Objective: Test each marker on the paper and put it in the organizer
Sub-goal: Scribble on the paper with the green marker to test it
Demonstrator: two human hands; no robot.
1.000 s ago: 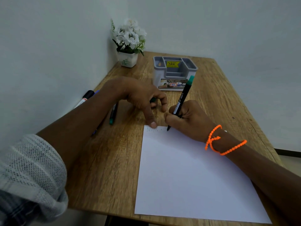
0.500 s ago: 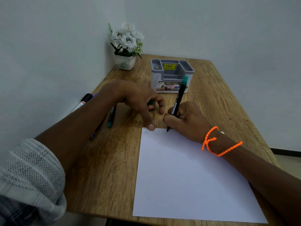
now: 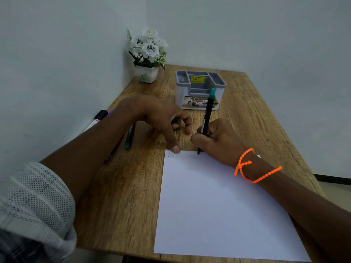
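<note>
While the right hand (image 3: 218,141) grips a black marker (image 3: 207,118) with a green end, nearly upright, its tip touches the top edge of the white paper (image 3: 218,205), where faint marks are seen. The left hand (image 3: 159,118) rests just beside it, one finger pressing the top left corner of the paper, the other fingers curled round a small dark green thing, perhaps the cap; I cannot tell for sure. An orange bracelet (image 3: 254,168) is on the right wrist. Behind the hands stands the grey organizer (image 3: 199,88) on the desk (image 3: 123,196), apart from the paper. Under the left forearm lie more markers: a green-tipped one (image 3: 129,137) and a black-capped one (image 3: 98,118) near the wall. A white flower pot (image 3: 147,59) stands in the corner.
</note>
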